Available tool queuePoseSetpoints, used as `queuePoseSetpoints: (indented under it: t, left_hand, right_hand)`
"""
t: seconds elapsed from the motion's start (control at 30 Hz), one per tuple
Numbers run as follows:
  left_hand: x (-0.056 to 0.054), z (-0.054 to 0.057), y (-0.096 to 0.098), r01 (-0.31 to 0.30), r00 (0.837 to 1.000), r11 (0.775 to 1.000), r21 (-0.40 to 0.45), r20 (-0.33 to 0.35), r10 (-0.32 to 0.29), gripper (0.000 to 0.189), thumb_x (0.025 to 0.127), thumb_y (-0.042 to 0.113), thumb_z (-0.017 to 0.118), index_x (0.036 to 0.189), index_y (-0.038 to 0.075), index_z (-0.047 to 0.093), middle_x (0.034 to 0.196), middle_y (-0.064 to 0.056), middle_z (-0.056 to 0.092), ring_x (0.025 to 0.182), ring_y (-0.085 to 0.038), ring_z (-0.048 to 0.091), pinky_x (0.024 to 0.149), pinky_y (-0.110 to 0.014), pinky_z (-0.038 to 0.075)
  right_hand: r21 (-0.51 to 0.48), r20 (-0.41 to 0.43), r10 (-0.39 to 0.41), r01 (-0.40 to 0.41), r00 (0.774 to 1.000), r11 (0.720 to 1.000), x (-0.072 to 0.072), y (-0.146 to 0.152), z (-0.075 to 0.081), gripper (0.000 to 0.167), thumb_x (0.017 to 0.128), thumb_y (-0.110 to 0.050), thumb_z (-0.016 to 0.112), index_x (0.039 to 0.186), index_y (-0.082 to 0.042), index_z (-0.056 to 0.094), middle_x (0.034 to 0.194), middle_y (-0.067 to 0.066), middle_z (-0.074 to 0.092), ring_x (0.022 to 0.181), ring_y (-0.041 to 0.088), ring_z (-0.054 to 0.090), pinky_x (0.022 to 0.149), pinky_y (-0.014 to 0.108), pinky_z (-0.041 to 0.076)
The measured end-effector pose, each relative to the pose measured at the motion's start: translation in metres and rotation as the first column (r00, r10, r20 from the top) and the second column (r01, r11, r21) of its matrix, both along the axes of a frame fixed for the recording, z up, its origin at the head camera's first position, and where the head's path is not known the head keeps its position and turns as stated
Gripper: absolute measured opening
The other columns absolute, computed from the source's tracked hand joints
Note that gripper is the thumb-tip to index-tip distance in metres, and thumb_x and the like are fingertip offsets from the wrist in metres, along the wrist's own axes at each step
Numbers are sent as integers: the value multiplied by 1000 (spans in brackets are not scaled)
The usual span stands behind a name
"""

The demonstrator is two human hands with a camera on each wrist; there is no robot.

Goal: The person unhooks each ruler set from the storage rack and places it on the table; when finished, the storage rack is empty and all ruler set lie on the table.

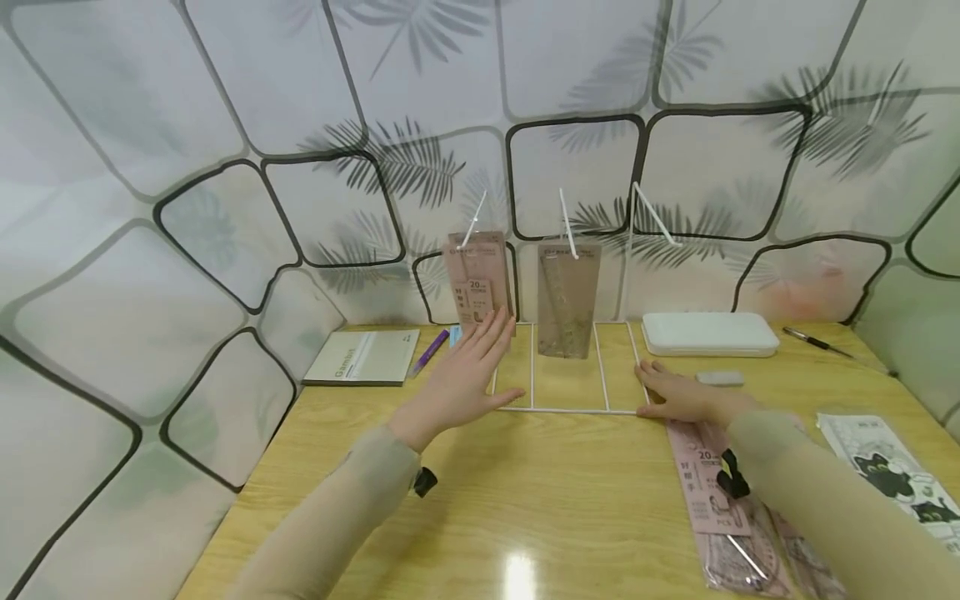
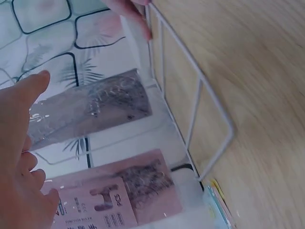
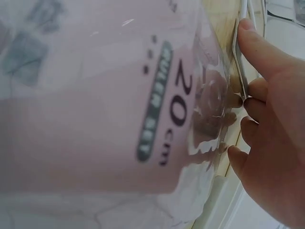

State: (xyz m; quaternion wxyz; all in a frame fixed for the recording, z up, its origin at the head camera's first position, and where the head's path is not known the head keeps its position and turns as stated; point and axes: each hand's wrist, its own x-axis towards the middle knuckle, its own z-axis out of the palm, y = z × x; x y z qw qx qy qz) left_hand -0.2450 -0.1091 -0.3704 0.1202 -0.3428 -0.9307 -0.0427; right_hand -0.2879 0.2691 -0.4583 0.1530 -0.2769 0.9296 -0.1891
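Note:
A white wire display rack (image 1: 566, 410) stands on the table with three prongs sticking out above its base. On the left prong hangs a pink ruler set package (image 1: 480, 267); a clear ruler set package (image 1: 568, 292), its back showing, hangs on the middle one. The right prong (image 1: 658, 215) carries nothing. My left hand (image 1: 476, 375), thumb spread, is in front of the pink package; whether it touches is unclear. With thumb and curled fingers, my right hand (image 3: 281, 109) holds the rack's right base wire. Below that forearm lie more pink ruler set packages (image 1: 708, 492), partly covered.
At the back left lie a notebook (image 1: 363, 358) and a purple pen (image 1: 431, 352). A white case (image 1: 709, 335), a small grey block (image 1: 720, 378) and a black pen (image 1: 817, 342) are at the back right. A cat-print packet (image 1: 888, 471) lies at the right edge.

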Motion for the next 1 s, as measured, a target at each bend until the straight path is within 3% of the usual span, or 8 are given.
queuePoseSetpoints:
  t: [0.1,0.2,0.43,0.53,0.63,0.73,0.83,1.0]
  left_hand:
    - [-8,4,15,9,994,989,145,105,-25,95,97,52,56,159,11,-4,167,-6,-7,155,-24,1,125,-47,17]
    - [-17,9,31,-18,975,944,330,214,-56,91,99,42,58,159,15,-5,167,-2,-6,155,-21,5,126,-44,16]
    - [-36,14,54,-166,939,801,576,341,-50,88,99,34,62,160,14,2,167,-6,10,152,-28,21,124,-44,22]
    - [-45,15,60,-240,905,732,638,420,-69,87,99,35,61,160,17,3,167,-5,13,150,-28,26,122,-43,26]
    - [-55,14,64,-294,867,644,707,481,-133,82,99,32,61,160,19,8,166,-5,19,149,-25,31,121,-37,30]
    - [-63,13,68,-341,845,569,748,509,-164,75,99,29,62,159,20,20,160,-8,34,145,-24,39,118,-36,35]
    - [-68,12,71,-391,829,537,747,539,-147,65,98,28,64,155,19,35,151,-12,48,136,-27,50,113,-40,43]
    - [-73,10,75,-446,795,517,730,589,-146,51,99,27,63,146,13,49,141,-11,58,130,-26,55,108,-41,47]
  right_hand:
    - [26,5,-7,7,1000,1000,2,1,0,92,95,-48,60,150,15,21,156,40,12,142,60,10,111,76,14]
    - [44,-10,-4,4,1000,999,3,2,1,91,95,-48,60,149,15,24,155,40,15,142,60,13,110,76,16]
    - [41,-9,1,-1,1000,999,4,-4,2,90,95,-48,60,149,15,25,156,38,16,143,58,13,111,76,14]
    - [42,-3,-1,1,1000,999,3,-5,2,90,95,-48,61,149,15,25,156,38,16,143,58,13,111,77,14]
    - [39,-4,-1,1,1000,999,2,-5,5,90,94,-47,61,149,16,25,155,39,16,143,58,14,111,76,14]
    - [29,14,-7,6,1000,1000,0,-7,8,91,94,-48,62,149,15,24,156,38,15,144,57,13,114,73,14]
    - [21,32,-7,6,999,1000,-1,-7,11,93,93,-49,63,149,15,24,156,38,15,144,56,13,115,70,16]
    - [25,57,-11,10,998,1000,-3,-6,13,96,91,-50,64,150,14,23,157,37,14,145,55,13,117,67,17]
